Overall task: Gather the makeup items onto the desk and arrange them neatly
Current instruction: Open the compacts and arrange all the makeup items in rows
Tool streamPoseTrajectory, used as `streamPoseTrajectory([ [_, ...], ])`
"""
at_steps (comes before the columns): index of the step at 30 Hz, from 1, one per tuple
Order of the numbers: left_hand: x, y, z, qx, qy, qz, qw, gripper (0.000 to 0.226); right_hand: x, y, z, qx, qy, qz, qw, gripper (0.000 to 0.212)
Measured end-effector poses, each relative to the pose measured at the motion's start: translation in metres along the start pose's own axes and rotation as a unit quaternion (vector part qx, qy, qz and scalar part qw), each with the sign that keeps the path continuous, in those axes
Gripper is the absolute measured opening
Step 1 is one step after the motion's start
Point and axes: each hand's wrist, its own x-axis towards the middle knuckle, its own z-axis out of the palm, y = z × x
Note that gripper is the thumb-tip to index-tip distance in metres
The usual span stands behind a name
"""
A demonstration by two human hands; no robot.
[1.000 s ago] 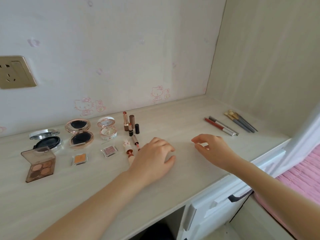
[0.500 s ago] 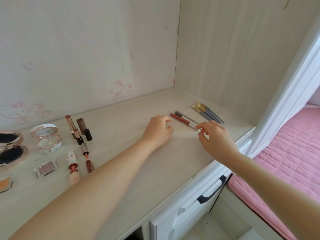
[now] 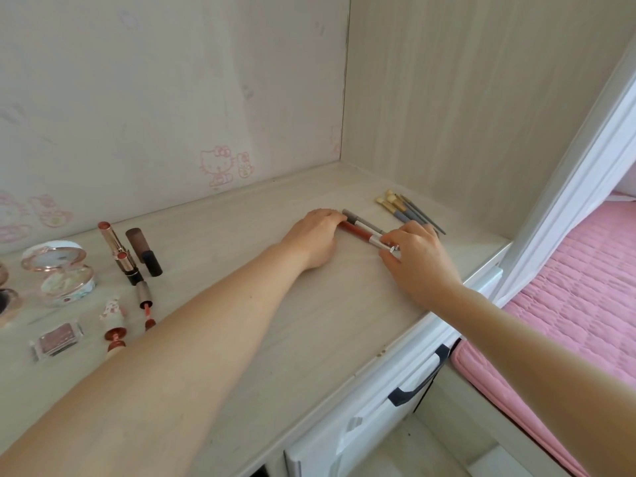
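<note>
Two pencils [image 3: 361, 228], one reddish-brown and one grey, lie side by side and touching on the tabletop [image 3: 275, 321], and you've got a hand at each end. Your right hand [image 3: 418, 259] pinches the near, silver-capped ends between thumb and fingertips, so that grip is closed on them. Your left hand [image 3: 315, 237] sits at the far ends with its fingers curled down over the tips. From this angle I can't tell whether that grip is truly clamped or only butting against them.

These look light and stiff, so they should take almost no force. The barrels are slim and smooth and probably round, so expect them to roll apart the moment one end is let go. The silver caps may slide off if you pull on them alone. Take hold of the barrels themselves, near the middle, with both pencils pressed together. Go gently at the points, since liner cores tend to snap.

Watch the brushes [image 3: 401, 210] just beyond your right hand, near but not touching. The lipsticks [image 3: 127, 251] and the compact [image 3: 58, 270] sit well apart to your left.
</note>
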Motion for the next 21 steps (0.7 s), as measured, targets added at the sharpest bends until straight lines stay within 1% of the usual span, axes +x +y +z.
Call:
streamPoseTrajectory([
  [4, -0.005, -0.003, -0.004, 0.003, 0.021, -0.01, 1.0, 0.043, 0.0, -0.006, -0.001, 0.022, -0.004, -0.009, 1.0, 0.018],
  [9, -0.013, -0.004, -0.009, 0.057, -0.003, 0.011, 0.998, 0.05, 0.0, -0.014, -0.002, 0.022, -0.03, 0.0, 0.999, 0.021],
  [15, -0.024, -0.004, -0.018, 0.085, 0.013, 0.037, 0.996, 0.032, -0.004, -0.02, -0.004, 0.021, -0.04, 0.0, 0.999, 0.019],
  [18, -0.037, -0.004, -0.024, 0.103, 0.033, 0.053, 0.993, 0.019, -0.011, -0.025, -0.007, 0.052, -0.027, -0.006, 0.998, 0.015],
  [21, -0.053, -0.007, -0.034, 0.082, 0.049, 0.067, 0.993, 0.012, -0.018, -0.032, -0.012, 0.099, -0.017, -0.001, 0.995, 0.015],
])
